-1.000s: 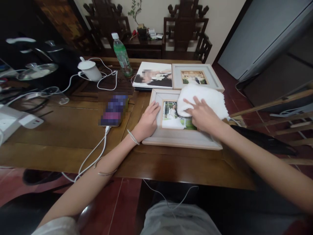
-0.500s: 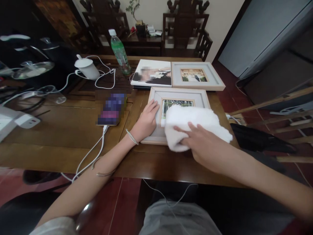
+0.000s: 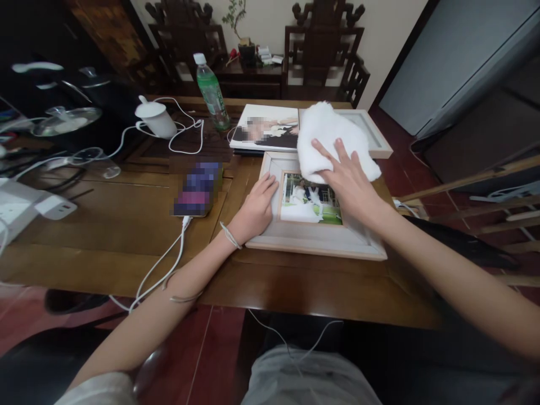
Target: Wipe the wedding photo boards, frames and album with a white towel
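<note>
A light wooden picture frame [image 3: 314, 247] with a wide pale mat lies face up on the table near me. Inside it shows a photo [image 3: 310, 205] of two people on grass. My left hand [image 3: 255, 211] rests on the frame's left side, fingers stretched over the border. With spread fingers, my right hand [image 3: 352, 183] presses and holds a folded white towel [image 3: 333, 132]. The towel covers the near frame's upper right part and hides much of a second picture frame [image 3: 382, 147] behind it. Beside that lies a picture panel [image 3: 284, 115] with a white upper edge.
A green-labelled bottle [image 3: 213, 95] stands behind a lidded white mug [image 3: 156, 119]. Left of my hand, a phone [image 3: 198, 188] is plugged into a white cable [image 3: 181, 247]. A clear cup [image 3: 95, 163] lies near a white power strip [image 3: 17, 205]. The wooden table [image 3: 278, 281] ends close to me.
My right hand has pushed the towel away from me, from the near frame's lower right to its top edge and over the frame behind. The photo is uncovered. My left hand stays on the frame.
</note>
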`<control>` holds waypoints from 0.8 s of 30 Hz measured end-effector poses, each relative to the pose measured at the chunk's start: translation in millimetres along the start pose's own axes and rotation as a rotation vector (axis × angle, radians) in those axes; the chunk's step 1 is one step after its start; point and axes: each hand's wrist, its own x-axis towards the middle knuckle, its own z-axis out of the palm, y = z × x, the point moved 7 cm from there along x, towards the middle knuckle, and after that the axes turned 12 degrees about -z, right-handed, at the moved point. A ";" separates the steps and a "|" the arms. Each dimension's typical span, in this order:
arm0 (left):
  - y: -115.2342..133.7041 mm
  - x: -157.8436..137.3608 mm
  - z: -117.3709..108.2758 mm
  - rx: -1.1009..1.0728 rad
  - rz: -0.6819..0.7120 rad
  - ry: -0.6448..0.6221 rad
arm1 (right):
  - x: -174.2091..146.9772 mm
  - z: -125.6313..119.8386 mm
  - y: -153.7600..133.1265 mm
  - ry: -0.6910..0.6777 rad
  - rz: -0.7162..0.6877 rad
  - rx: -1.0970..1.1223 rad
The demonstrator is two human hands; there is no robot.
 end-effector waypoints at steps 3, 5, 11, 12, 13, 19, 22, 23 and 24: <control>0.8 -0.1 -0.8 0.012 0.013 0.017 | 12.0 12.9 0.3 -0.082 -0.008 -0.038; 1.5 -0.2 -1.0 0.023 0.020 0.023 | 10.2 23.0 -9.1 -0.173 -0.006 -0.014; 3.7 -0.6 -0.8 0.054 0.015 0.023 | -30.4 11.4 -67.3 -0.393 -0.082 0.028; 4.3 -0.8 -1.2 0.059 0.015 0.024 | -40.0 7.1 -77.5 -0.448 -0.107 0.034; 5.0 -1.1 -1.7 0.062 0.015 0.025 | -49.5 3.3 -87.0 -0.500 -0.133 0.049; 5.4 -1.3 -3.4 0.055 -0.009 -0.001 | -69.6 -9.8 -126.5 -0.415 -0.307 0.122; 3.3 -0.9 -2.8 0.030 -0.015 -0.007 | -57.4 3.7 -114.4 -0.405 -0.237 0.139; 3.1 -1.0 -2.6 0.023 -0.007 -0.003 | -50.9 9.4 -105.2 -0.404 -0.211 0.140; 3.1 -1.3 -2.5 0.019 0.005 0.003 | -43.3 14.4 -93.4 -0.388 -0.179 0.127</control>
